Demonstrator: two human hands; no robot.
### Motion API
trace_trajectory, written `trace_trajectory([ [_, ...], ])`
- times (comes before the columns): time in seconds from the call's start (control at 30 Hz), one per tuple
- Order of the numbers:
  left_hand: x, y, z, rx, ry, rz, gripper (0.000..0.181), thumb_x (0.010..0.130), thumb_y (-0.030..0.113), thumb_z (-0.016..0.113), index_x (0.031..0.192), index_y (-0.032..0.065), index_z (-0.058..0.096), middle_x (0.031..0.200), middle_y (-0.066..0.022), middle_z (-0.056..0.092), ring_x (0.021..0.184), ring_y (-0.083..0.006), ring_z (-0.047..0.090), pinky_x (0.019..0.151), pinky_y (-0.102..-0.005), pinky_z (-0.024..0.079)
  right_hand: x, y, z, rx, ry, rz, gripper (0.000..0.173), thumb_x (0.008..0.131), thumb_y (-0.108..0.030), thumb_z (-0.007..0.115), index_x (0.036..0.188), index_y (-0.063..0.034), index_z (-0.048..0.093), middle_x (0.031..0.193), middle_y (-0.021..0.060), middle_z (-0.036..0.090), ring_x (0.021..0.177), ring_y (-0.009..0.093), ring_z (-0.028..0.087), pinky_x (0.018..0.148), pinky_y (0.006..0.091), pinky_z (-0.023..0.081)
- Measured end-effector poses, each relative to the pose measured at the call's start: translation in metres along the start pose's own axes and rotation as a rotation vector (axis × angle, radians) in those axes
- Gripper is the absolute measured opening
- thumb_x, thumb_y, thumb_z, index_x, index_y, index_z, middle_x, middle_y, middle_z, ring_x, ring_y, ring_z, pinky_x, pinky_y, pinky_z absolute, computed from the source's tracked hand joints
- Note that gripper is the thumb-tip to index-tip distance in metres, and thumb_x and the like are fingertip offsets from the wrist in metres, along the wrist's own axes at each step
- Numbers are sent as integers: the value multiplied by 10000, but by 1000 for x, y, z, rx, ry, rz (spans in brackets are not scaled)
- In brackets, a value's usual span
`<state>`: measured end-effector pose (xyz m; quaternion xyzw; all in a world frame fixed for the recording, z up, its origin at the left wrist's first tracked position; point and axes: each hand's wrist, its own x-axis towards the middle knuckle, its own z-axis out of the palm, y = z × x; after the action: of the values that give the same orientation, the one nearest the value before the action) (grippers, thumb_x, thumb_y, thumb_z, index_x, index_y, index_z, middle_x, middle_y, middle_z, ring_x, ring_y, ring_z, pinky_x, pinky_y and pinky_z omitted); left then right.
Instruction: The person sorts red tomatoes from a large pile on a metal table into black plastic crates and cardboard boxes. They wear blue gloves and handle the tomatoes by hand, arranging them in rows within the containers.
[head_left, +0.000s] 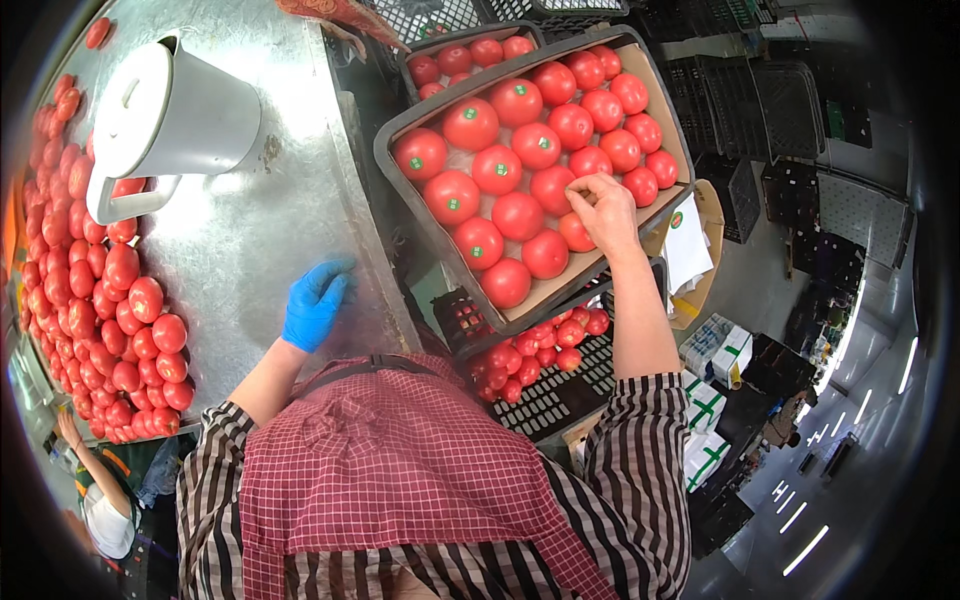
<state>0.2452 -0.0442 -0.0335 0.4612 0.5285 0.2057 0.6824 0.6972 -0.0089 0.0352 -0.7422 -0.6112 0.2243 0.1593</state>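
In the head view, a black plastic crate (397, 180) lined with cardboard holds rows of red tomatoes (517, 216). Small green stickers dot several tomatoes on its left side; those toward the right show none. My bare right hand (606, 210) is over the crate, thumb and fingertips pinched together at the side of a tomato (551, 189). Whether something small sits between those fingertips is hidden. On the metal table to the left rests my left hand (315, 304) in a blue glove, thumb and finger slightly apart, with nothing visible in it.
A white lidded pitcher (202, 112) lies on the metal table (247, 247) beside a heap of oval tomatoes (112, 322). White paper sheets (686, 247) stand in a cardboard box (709, 217). Below the crate sits another black crate (555, 397) with smaller tomatoes. Another person's arm (97, 469) shows lower left.
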Motion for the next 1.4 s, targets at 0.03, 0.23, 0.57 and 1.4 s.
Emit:
trace_trajectory([
  [0.03,0,-2,0,-3,-2,9,287,1011,80,498,1273,31,605,1001,-55,684,845,-115,625,766,-266,530,1,-1,-1,3,-7,-3,126,794,-97,740,899,-42,698,863,108,672,721,247,678,672,359,537],
  [0.23,1,-1,-2,-23,-23,16,287,1008,75,498,1269,26,607,1002,-58,683,839,-117,627,763,-268,531,2,0,-2,-10,-11,-15,102,802,-75,716,890,-32,688,854,113,667,695,240,663,659,363,527],
  [0.57,1,-1,-3,-6,-29,14,286,1004,77,504,1263,17,607,1002,-67,686,838,-126,635,756,-276,539,3,-8,-9,-33,-87,-26,125,786,-73,739,889,-27,684,855,112,669,687,237,663,653,357,532],
  [1.4,2,-10,-3,16,14,98,269,950,54,561,1204,6,638,917,-98,684,757,-157,666,699,-291,558,65,-51,9,-107,17,-113,169,767,-117,754,908,-67,676,863,103,657,754,280,662,672,408,533],
])
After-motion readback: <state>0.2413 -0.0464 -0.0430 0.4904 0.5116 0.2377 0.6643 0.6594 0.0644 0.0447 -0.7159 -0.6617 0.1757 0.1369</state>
